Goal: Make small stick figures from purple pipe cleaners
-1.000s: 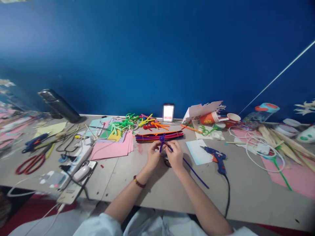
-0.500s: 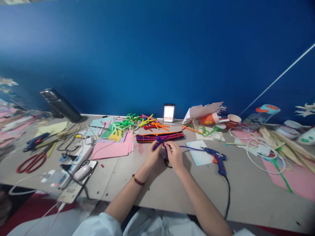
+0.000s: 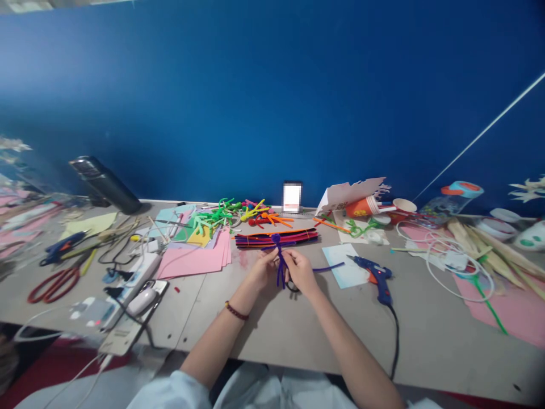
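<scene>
A purple pipe-cleaner figure (image 3: pixel 279 255) with a round head, arms and dangling legs is held upright between my hands. My left hand (image 3: pixel 263 268) grips it from the left, its fingers closed. Pinching it from the right is my right hand (image 3: pixel 301 268). Just behind the fingers lies a bundle of pipe cleaners (image 3: pixel 251 240) in orange, red, purple and black. A loose purple pipe cleaner (image 3: pixel 330 267) extends to the right of my right hand. Beneath my hands, a dark looped handle (image 3: pixel 292 287) is partly hidden.
To the right, a blue glue gun (image 3: pixel 374 275) lies beside pale blue paper (image 3: pixel 340 272). Pink paper (image 3: pixel 191 260), red-handled scissors (image 3: pixel 54 285), a power strip (image 3: pixel 136 287) and a dark bottle (image 3: pixel 108 184) are on the left. Green pipe-cleaner figures (image 3: pixel 213 217) and paper cups (image 3: pixel 361 206) stand behind.
The purple figure has turned upright, so its head, arms and legs now show between my hands. My fingers have shifted around it; the arms stay nearly in place.
</scene>
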A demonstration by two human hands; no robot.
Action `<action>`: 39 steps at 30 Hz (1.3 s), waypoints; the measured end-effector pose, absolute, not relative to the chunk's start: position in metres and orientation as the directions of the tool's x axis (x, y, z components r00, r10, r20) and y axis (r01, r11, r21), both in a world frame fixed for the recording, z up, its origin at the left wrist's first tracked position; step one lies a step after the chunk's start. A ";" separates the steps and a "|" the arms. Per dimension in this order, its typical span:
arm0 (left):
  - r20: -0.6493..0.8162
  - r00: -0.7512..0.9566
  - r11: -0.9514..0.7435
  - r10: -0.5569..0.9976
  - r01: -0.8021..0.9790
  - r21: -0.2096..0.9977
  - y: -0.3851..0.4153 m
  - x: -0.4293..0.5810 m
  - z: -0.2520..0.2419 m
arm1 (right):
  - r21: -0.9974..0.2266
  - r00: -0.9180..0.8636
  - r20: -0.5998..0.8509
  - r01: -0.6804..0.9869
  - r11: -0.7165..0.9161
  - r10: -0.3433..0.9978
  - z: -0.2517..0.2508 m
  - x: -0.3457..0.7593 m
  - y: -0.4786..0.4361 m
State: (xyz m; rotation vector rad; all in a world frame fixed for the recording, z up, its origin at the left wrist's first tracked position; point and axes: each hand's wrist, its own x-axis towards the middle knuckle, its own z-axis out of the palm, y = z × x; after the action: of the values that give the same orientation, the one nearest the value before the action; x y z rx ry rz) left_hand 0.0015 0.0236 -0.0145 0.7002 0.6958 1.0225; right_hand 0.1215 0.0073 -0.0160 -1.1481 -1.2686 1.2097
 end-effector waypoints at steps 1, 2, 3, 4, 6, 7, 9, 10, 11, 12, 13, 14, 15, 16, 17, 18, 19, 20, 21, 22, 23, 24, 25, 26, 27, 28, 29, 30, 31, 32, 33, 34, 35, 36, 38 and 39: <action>-0.180 0.374 0.366 0.910 -0.518 0.773 0.024 0.001 -0.014 | -0.999 -0.056 0.036 -0.035 0.034 0.998 -0.016 0.121 0.008; -0.179 0.379 0.372 0.908 -0.531 0.761 0.024 0.001 -0.014 | -0.998 -0.057 0.031 -0.059 0.028 0.998 -0.016 0.121 0.008; -0.180 0.370 0.370 0.911 -0.546 0.752 0.024 0.001 -0.014 | -0.997 -0.051 0.037 -0.073 0.034 0.998 -0.016 0.121 0.008; -0.181 0.349 0.360 0.919 -0.561 0.746 0.024 0.001 -0.014 | -0.996 -0.036 0.052 -0.078 0.049 0.998 -0.017 0.122 0.009; -0.186 0.307 0.338 0.933 -0.576 0.744 0.024 0.001 -0.012 | -0.994 0.010 0.083 -0.068 0.084 0.996 -0.018 0.124 0.010; -0.186 0.295 0.330 0.937 -0.577 0.747 0.024 0.001 -0.011 | -0.994 0.033 0.094 -0.058 0.095 0.995 -0.019 0.125 0.010; -0.181 0.288 0.319 0.940 -0.561 0.764 0.023 0.002 -0.008 | -0.994 0.063 0.109 -0.018 0.110 0.992 -0.019 0.127 0.010; -0.180 0.284 0.313 0.942 -0.548 0.776 0.023 0.002 -0.007 | -0.992 0.072 0.126 0.021 0.124 0.989 -0.018 0.128 0.010; -0.181 0.269 0.304 0.946 -0.536 0.787 0.023 0.003 -0.006 | -0.985 0.077 0.160 0.079 0.154 0.984 -0.018 0.129 0.009; -0.186 0.238 0.288 0.953 -0.529 0.798 0.023 0.003 -0.007 | -0.969 0.078 0.210 0.152 0.197 0.975 -0.017 0.129 0.009; -0.195 0.196 0.270 0.961 -0.522 0.809 0.024 0.003 -0.008 | -0.941 0.071 0.269 0.231 0.247 0.961 -0.016 0.130 0.008; -0.205 0.146 0.251 0.968 -0.514 0.820 0.025 0.004 -0.010 | -0.904 0.055 0.325 0.311 0.294 0.944 -0.015 0.130 0.008; -0.212 0.102 0.234 0.972 -0.505 0.831 0.026 0.004 -0.013 | -0.862 0.031 0.370 0.384 0.331 0.928 -0.014 0.130 0.007; -0.213 0.074 0.221 0.974 -0.491 0.843 0.027 0.003 -0.015 | -0.823 0.006 0.399 0.443 0.355 0.917 -0.014 0.130 0.006; -0.208 0.064 0.213 0.976 -0.478 0.852 0.028 0.003 -0.018 | -0.791 -0.016 0.415 0.487 0.370 0.909 -0.014 0.130 0.006; -0.202 0.070 0.211 0.977 -0.470 0.857 0.029 0.003 -0.019 | -0.768 -0.032 0.425 0.517 0.379 0.905 -0.014 0.130 0.006; -0.198 0.085 0.214 0.977 -0.468 0.858 0.030 0.002 -0.020 | -0.752 -0.041 0.432 0.534 0.385 0.901 -0.015 0.129 0.006; -0.194 0.102 0.219 0.976 -0.469 0.856 0.030 0.001 -0.020 | -0.743 -0.045 0.440 0.542 0.392 0.897 -0.016 0.129 0.006; -0.190 0.118 0.223 0.975 -0.473 0.853 0.030 0.001 -0.019 | -0.740 -0.044 0.445 0.544 0.396 0.894 -0.017 0.129 0.006; -0.187 0.124 0.224 0.975 -0.476 0.850 0.029 0.001 -0.017 | -0.741 -0.035 0.447 0.545 0.392 0.894 -0.018 0.128 0.006; -0.183 0.125 0.221 0.975 -0.479 0.849 0.028 0.001 -0.015 | -0.747 -0.017 0.444 0.545 0.381 0.896 -0.018 0.128 0.006; -0.179 0.127 0.218 0.976 -0.484 0.848 0.027 0.002 -0.013 | -0.758 0.008 0.437 0.542 0.364 0.899 -0.019 0.128 0.006; -0.174 0.138 0.220 0.975 -0.492 0.842 0.026 0.002 -0.011 | -0.777 0.032 0.420 0.529 0.341 0.907 -0.020 0.128 0.006; -0.168 0.159 0.227 0.973 -0.505 0.833 0.025 0.003 -0.010 | -0.804 0.053 0.392 0.506 0.314 0.918 -0.021 0.127 0.006; -0.160 0.192 0.239 0.968 -0.522 0.819 0.024 0.004 -0.008 | -0.836 0.066 0.355 0.469 0.285 0.932 -0.021 0.127 0.006; -0.149 0.232 0.254 0.961 -0.539 0.803 0.023 0.005 -0.008 | -0.871 0.064 0.311 0.419 0.257 0.948 -0.021 0.126 0.006; -0.137 0.273 0.272 0.952 -0.554 0.787 0.022 0.005 -0.008 | -0.907 0.047 0.261 0.355 0.228 0.964 -0.022 0.126 0.007; -0.128 0.307 0.289 0.943 -0.565 0.772 0.022 0.005 -0.008 | -0.940 0.020 0.210 0.280 0.196 0.977 -0.022 0.125 0.007; -0.125 0.336 0.307 0.934 -0.572 0.760 0.022 0.005 -0.009 | -0.965 -0.012 0.166 0.202 0.165 0.986 -0.022 0.124 0.008; -0.125 0.360 0.326 0.924 -0.576 0.750 0.022 0.005 -0.010 | -0.982 -0.048 0.131 0.129 0.136 0.990 -0.022 0.124 0.008; -0.127 0.375 0.340 0.918 -0.581 0.740 0.022 0.005 -0.010 | -0.992 -0.083 0.102 0.064 0.107 0.991 -0.021 0.123 0.009; -0.131 0.381 0.350 0.915 -0.589 0.728 0.022 0.005 -0.011 | -0.997 -0.110 0.079 0.010 0.081 0.991 -0.021 0.123 0.009; -0.137 0.378 0.355 0.916 -0.600 0.717 0.022 0.004 -0.011 | -0.998 -0.126 0.063 -0.034 0.059 0.990 -0.021 0.123 0.009; -0.145 0.366 0.355 0.919 -0.613 0.706 0.022 0.004 -0.011 | -0.997 -0.132 0.049 -0.073 0.039 0.990 -0.020 0.123 0.010; -0.168 0.323 0.344 0.932 -0.635 0.692 0.022 0.004 -0.010 | -0.989 -0.121 0.012 -0.145 -0.005 0.993 -0.018 0.123 0.011; -0.181 0.300 0.338 0.937 -0.639 0.691 0.022 0.005 -0.010 | -0.985 -0.108 -0.012 -0.172 -0.031 0.994 -0.018 0.123 0.011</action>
State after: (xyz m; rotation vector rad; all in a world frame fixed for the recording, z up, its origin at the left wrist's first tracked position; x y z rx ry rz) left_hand 0.0047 0.0224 -0.0097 0.5567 0.6321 1.1201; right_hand 0.1232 0.0110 -0.0178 -1.0425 -1.1451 1.3806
